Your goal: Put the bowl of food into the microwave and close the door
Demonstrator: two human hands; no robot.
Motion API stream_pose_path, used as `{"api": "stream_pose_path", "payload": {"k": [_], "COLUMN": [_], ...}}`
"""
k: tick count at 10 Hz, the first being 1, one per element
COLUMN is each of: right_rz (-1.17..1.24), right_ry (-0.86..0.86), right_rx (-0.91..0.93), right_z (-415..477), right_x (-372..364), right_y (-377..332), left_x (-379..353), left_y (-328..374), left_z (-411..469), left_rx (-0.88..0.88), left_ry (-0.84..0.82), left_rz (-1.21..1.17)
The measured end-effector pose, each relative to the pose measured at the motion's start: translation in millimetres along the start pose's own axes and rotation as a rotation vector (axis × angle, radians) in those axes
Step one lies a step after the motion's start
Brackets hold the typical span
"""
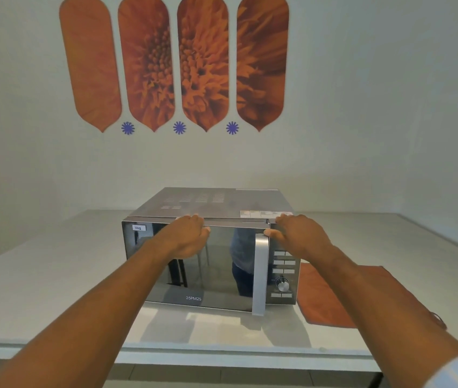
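- The microwave sits on the pale bench, its mirrored door shut or very nearly so against the body.
- The left hand rests on the door's top edge near the middle, fingers curled over the rim; they lie on it rather than clamp anything.
- The right hand lies flat over the top right corner above the control panel, its thumb touching the upper end of the vertical handle. Its fingers are spread loosely, holding nothing.
- No bowl of food shows anywhere on the bench. Whether it is already inside cannot be told, since the door only reflects the room.
- An orange cloth lies on the bench just to the right of the microwave, partly under the right forearm.
- My judgement: this is either the last press that latches the door, or a steadying touch ahead of opening it.
- If closing, the next move calls for a firm, even push on the door while the right hand braces the body so it does not slide back.
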State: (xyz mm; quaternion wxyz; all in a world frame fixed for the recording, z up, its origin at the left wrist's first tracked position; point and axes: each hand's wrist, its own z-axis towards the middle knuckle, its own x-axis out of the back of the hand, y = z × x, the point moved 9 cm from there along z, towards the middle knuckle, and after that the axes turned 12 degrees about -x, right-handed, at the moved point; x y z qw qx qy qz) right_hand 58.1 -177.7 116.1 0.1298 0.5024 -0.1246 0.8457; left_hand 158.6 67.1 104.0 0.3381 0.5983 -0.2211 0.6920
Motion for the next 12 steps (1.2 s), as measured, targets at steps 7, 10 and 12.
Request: {"api": "stream_pose_path", "payload": {"k": [7,10,12], "right_rz": [-0.046,0.007,0.203], "right_ry": [0.059,0.019,0.005], "right_rx": [-0.217,-0.19,-0.157], "right_z": [6,0,2], "right_x": [4,7,25], "right_y": [-9,-10,-6], "left_x": [-10,-11,-1], "left_y": [-4,0,9], "left_z": [18,16,12], "left_rx": [-0.034,-0.029,-0.022], "left_ry": [-0.009,-0.035,0.084], "left_rz": [0.029,0.041,0.176]}}
